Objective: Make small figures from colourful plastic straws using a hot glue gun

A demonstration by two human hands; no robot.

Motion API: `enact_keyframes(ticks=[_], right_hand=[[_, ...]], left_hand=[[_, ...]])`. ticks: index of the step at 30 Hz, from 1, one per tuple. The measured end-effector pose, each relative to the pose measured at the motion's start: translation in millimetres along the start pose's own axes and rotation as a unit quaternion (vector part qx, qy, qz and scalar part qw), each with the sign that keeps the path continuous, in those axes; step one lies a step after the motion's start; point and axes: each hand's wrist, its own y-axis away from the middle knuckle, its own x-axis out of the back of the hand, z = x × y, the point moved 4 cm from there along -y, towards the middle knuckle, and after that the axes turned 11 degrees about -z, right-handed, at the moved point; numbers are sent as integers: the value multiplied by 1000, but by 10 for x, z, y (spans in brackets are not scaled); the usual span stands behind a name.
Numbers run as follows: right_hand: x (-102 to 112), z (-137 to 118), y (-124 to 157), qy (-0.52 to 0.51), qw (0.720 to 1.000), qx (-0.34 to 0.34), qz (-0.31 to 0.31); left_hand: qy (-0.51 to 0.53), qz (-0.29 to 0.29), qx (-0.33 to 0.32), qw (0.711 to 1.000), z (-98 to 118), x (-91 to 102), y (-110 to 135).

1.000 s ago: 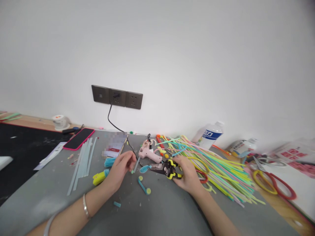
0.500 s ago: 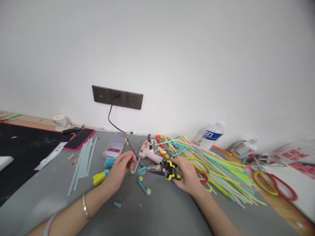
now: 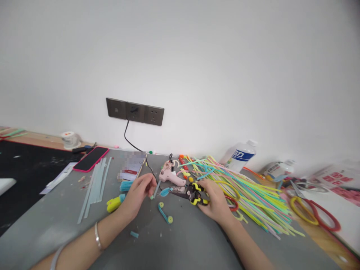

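My left hand is closed in a pinch on a short piece of pale green pipe cleaner whose tip pokes out below the fingers. My right hand grips the black-and-yellow pliers, jaws pointing left at a small blue looped pipe cleaner piece. A pink hot glue gun lies just behind both hands, its black cable running up to the wall socket. A blue pipe cleaner piece with yellow curled ends lies on the grey mat between my wrists.
A big pile of coloured pipe cleaners spreads to the right. Clear glue sticks, a pink-cased phone and a yellow-blue piece lie left. A white bottle, scissors and red-yellow loops sit far right.
Hardly anything moves. My hands stay in place; the pliers' jaws shift slightly by the blue loop, and the camera tilts very slightly.
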Motion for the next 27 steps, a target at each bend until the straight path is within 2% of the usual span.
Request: enact_keyframes(ticks=[27], right_hand=[[-6,24,3,-12,1000,-22,-3]], left_hand=[[-24,-3,-13,1000,50,-23,16]])
